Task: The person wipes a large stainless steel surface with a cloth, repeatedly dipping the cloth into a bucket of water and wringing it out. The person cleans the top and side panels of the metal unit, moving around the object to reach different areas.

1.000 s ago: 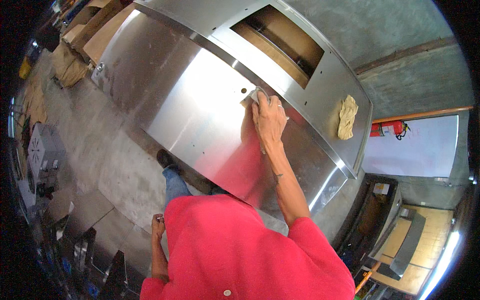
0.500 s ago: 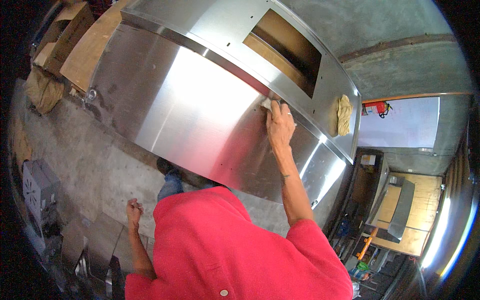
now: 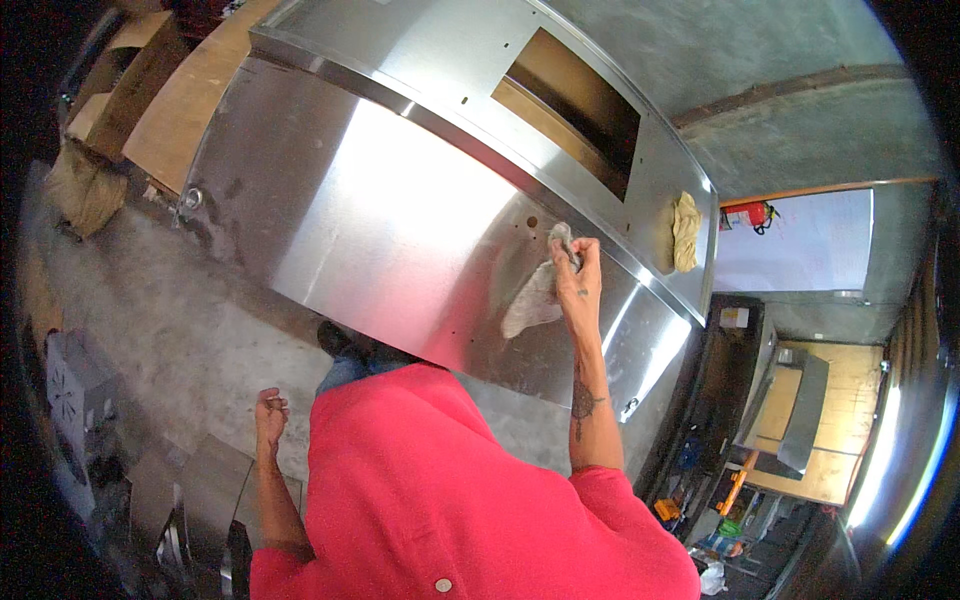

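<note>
My right hand point(image 3: 578, 275) is closed on a crumpled, greyish cloth point(image 3: 533, 305). One part of the cloth is bunched in the fingers, and the rest hangs loose over a large, shiny stainless steel panel point(image 3: 400, 230). Just left of the cloth's upper end, a small round hole shows in the panel near its upper fold. My left hand point(image 3: 271, 412) hangs low at my left side above the floor, its fingers loosely curled and apart, with nothing visible in it. A yellowish glove or folded cloth point(image 3: 686, 232) lies on the upper steel face.
The upper steel face has a rectangular opening point(image 3: 575, 110). Wooden board point(image 3: 185, 100) and an open cardboard box point(image 3: 120, 80) stand at the far left. Metal parts point(image 3: 205, 490) lie low at left. At right are a fire extinguisher point(image 3: 748, 215), a whiteboard point(image 3: 820, 240) and a cluttered shelf point(image 3: 740, 520).
My right hand has drawn back toward me and slightly right, lifting the cloth, which now hangs open. The round hole beneath has come into view. My left hand's fingers have curled more.
</note>
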A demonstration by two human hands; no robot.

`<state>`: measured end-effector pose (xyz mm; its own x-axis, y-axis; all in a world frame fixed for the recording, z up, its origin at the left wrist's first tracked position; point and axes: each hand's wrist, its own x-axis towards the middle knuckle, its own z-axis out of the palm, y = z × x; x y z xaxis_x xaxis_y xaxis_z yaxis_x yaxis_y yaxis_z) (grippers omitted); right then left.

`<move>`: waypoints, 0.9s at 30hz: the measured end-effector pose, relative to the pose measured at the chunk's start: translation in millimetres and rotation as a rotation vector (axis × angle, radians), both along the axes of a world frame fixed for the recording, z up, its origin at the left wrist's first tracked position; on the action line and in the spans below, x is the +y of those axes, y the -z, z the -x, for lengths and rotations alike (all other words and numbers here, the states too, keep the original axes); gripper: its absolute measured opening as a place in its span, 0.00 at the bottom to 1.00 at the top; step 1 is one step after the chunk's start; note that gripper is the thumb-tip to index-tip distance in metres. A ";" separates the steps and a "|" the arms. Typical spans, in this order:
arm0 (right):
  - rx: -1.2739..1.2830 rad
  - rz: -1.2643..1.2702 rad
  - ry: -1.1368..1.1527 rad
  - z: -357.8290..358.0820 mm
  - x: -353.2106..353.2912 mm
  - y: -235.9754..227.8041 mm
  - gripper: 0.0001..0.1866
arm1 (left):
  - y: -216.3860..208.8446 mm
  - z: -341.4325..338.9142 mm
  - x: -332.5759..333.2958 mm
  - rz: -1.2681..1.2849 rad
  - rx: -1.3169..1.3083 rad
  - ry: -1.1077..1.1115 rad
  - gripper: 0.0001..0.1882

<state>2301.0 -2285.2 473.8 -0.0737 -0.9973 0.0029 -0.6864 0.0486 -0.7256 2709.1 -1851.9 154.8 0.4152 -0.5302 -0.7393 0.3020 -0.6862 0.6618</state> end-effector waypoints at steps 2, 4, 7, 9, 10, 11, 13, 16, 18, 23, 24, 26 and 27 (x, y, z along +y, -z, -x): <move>-0.180 -0.066 -0.006 -1.0 0.9 4.7 0.15 | -10.3 14.3 -11.5 -0.018 -0.019 0.019 0.13; -0.541 -0.152 -0.011 -30.8 9.3 -21.1 0.17 | -23.6 25.9 -14.9 0.042 -0.044 0.003 0.13; -0.846 -0.244 -0.123 -41.2 7.4 -41.1 0.21 | -31.1 24.7 -17.8 0.035 -0.078 0.028 0.13; -0.930 -0.303 -0.184 -46.1 0.5 -64.9 0.21 | -39.2 26.4 -12.1 0.053 -0.151 0.005 0.13; -1.000 -0.236 -0.212 -44.9 -1.2 -83.9 0.22 | -39.9 23.6 -6.9 0.061 -0.177 0.000 0.13; -1.116 -0.130 -0.219 -51.8 -0.1 -101.5 0.20 | -37.9 23.7 -5.0 0.069 -0.189 -0.007 0.13; -0.830 0.029 -0.347 -38.4 -4.9 -84.4 0.20 | -37.8 25.8 5.5 0.019 -0.171 -0.060 0.14; -0.721 -0.202 -0.184 -58.4 6.9 -50.2 0.20 | -24.0 17.6 8.6 0.020 -0.159 -0.082 0.13; -0.911 -0.307 -0.132 -85.6 19.0 -44.0 0.21 | -23.4 8.5 9.6 0.021 -0.178 -0.054 0.13; -1.119 -0.273 -0.110 -139.9 30.8 -67.5 0.29 | -9.9 -22.5 7.2 0.037 -0.166 -0.052 0.12; -1.085 -0.248 -0.142 -140.8 30.6 -67.5 0.31 | -7.8 -32.3 6.3 0.041 -0.139 -0.046 0.12; -1.054 -0.197 -0.127 -151.6 36.4 -79.4 0.38 | -2.9 -52.1 7.4 0.049 -0.087 -0.037 0.12; -1.134 -0.184 -0.127 -154.2 40.0 -80.2 0.38 | 1.9 -61.5 6.4 0.017 -0.066 -0.047 0.12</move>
